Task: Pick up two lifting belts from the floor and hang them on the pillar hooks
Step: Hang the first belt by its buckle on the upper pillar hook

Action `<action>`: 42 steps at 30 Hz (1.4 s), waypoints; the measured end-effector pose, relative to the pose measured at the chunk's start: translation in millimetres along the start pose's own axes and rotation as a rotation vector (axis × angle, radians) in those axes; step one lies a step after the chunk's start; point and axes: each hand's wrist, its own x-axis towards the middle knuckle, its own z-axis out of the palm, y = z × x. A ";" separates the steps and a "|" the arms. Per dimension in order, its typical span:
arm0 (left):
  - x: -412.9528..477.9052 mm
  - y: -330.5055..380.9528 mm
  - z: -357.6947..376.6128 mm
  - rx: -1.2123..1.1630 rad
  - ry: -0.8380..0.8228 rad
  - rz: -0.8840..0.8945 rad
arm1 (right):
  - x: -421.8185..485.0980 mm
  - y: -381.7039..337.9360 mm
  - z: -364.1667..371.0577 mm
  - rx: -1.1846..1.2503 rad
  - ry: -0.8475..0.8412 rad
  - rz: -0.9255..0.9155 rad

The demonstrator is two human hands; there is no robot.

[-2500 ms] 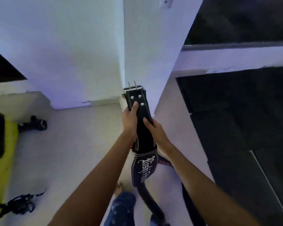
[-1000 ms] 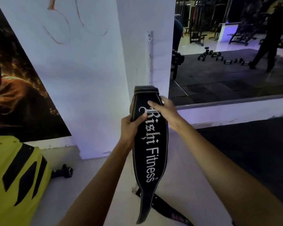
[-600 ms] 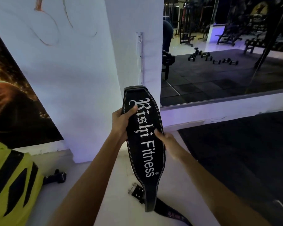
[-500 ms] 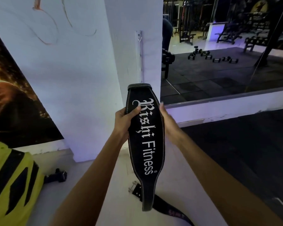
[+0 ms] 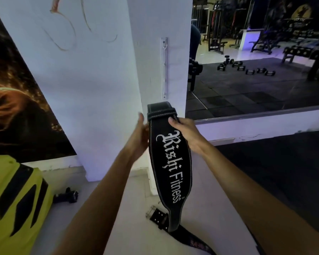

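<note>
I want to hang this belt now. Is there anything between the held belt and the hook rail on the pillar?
Nothing visible stands in the way. The held belt, pinched near its top by the right hand, hangs just below the hook rail, with only bare pillar face between them. The left hand is beside the belt, not above it.

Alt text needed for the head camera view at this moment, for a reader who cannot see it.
Two bare hands hold a black lifting belt up in front of a white pillar, below its hook rail: the right hand grips near the folded top, the left hand is open at its edge. A second belt lies on the floor.
</note>
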 end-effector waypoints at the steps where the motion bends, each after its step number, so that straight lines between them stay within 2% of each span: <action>1: 7.6 20.1 4.1 -0.059 0.014 -0.008 | -4.7 5.5 0.8 -0.020 -0.025 0.001; 5: 28.6 38.5 19.0 -0.062 0.277 -0.037 | -16.6 23.3 -1.1 -0.104 -0.031 0.058; 7: 29.2 23.0 19.6 -0.107 0.330 -0.027 | -17.0 25.7 -4.3 -0.099 -0.012 0.141; 10: 20.2 5.8 22.1 -0.086 0.234 0.025 | -4.2 12.4 -11.0 0.040 0.085 0.268; 13: 7.6 -14.6 28.4 0.059 0.137 0.066 | 14.6 -2.7 -11.3 0.110 0.080 0.253; 18: -11.9 -38.3 19.9 0.237 -0.075 0.050 | 33.4 -13.8 -12.7 0.340 0.251 0.327; 21: -20.7 -38.2 21.3 0.308 -0.106 0.035 | 42.0 -19.6 -17.6 0.371 0.305 0.231; 25: -6.4 4.2 37.4 0.162 0.239 0.199 | 36.7 -11.8 0.4 0.371 0.236 0.104; 28: 6.6 21.7 35.7 0.233 0.346 0.256 | 33.4 -10.1 7.3 0.346 0.194 0.031; 30: 3.9 9.0 28.6 0.263 0.308 0.225 | 34.2 -16.2 8.1 0.372 0.214 -0.012; 33: -2.2 0.7 20.5 0.299 0.166 0.132 | 37.5 -22.6 8.1 0.353 0.236 -0.061; 37: 10.2 42.8 31.0 0.169 0.252 0.295 | 28.8 -29.5 19.5 0.255 0.129 -0.080; 39: 10.7 57.0 40.4 0.150 0.243 0.371 | 25.5 -35.8 20.5 0.148 0.180 -0.139; 42: 7.2 63.1 49.1 0.136 0.203 0.410 | 26.6 -48.7 5.3 -0.129 0.229 -0.354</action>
